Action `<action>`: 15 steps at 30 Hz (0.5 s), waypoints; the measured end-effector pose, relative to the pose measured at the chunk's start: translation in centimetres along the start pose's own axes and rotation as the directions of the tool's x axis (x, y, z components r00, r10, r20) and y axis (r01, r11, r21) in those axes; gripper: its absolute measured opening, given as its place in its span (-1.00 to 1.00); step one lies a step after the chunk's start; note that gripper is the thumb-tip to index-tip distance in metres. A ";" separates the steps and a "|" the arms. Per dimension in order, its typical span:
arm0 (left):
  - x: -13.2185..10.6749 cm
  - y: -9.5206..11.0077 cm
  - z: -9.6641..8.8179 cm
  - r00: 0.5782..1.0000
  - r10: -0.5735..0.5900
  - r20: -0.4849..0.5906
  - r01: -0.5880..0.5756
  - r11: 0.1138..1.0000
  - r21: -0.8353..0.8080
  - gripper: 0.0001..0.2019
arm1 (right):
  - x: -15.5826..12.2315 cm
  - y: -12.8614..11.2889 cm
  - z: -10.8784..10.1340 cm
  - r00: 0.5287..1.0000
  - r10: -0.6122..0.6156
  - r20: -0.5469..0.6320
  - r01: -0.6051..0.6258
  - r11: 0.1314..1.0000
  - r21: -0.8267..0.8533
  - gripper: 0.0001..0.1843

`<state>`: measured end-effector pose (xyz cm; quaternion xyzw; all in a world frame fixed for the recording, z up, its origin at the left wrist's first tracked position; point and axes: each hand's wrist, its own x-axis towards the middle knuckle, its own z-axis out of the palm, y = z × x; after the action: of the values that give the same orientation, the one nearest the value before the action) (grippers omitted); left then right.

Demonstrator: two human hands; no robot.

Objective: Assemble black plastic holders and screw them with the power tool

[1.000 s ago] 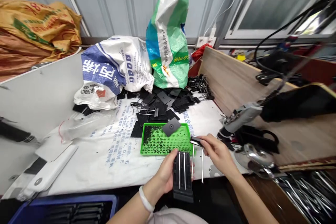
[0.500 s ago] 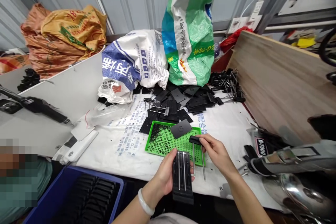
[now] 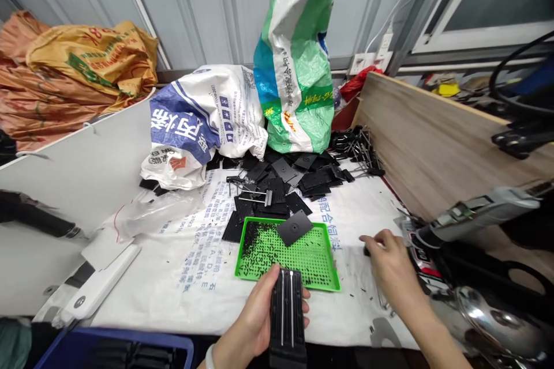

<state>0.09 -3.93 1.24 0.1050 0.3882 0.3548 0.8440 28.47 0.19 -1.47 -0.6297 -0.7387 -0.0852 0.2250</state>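
Note:
My left hand (image 3: 256,312) is wrapped around a long black plastic part (image 3: 286,317) with two metal rods lying along its face. Off to the right, my right hand (image 3: 392,265) hovers over the white sheet, its fingers closed on a black-ended piece with two metal rods (image 3: 381,300); most of that piece is hidden behind the hand. Between and beyond my hands lies a green perforated tray (image 3: 318,262) holding many tiny black bits. A flat black plate (image 3: 295,228) rests across the tray's far side.
Black plates (image 3: 318,179) and rodded pieces (image 3: 357,147) are heaped at the back, below a white-blue sack (image 3: 203,121) and a green-white sack (image 3: 298,86). A blue bin (image 3: 184,343) stands lower left. Tools and a shiny metal object (image 3: 497,323) crowd the right, beside a wooden board (image 3: 415,132).
My right hand has moved right, away from the tray, with the two-rod piece. My left hand still holds the long black part. The view has shifted slightly right.

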 end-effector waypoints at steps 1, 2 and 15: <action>0.0 0.3 0.0 1.000 0.006 0.003 -0.006 1.000 -0.002 -0.58 | 1.3 -0.6 0.5 0.999 -0.033 0.037 0.033 0.999 -0.002 -0.59; 0.1 0.5 0.0 1.000 0.014 0.005 -0.014 1.000 -0.005 -0.61 | 3.0 -1.2 1.1 0.993 -0.075 0.086 0.075 0.997 0.002 -0.62; 0.6 3.1 -5.4 0.997 0.070 -0.030 -0.071 0.997 -0.010 -0.31 | 21.7 5.4 4.6 0.963 0.126 0.236 -0.086 0.981 -0.173 -0.74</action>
<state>-5.22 -1.79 -1.34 0.1087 0.3950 0.3880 0.8256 30.33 22.45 3.15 -0.6903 -0.7166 -0.0536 0.0842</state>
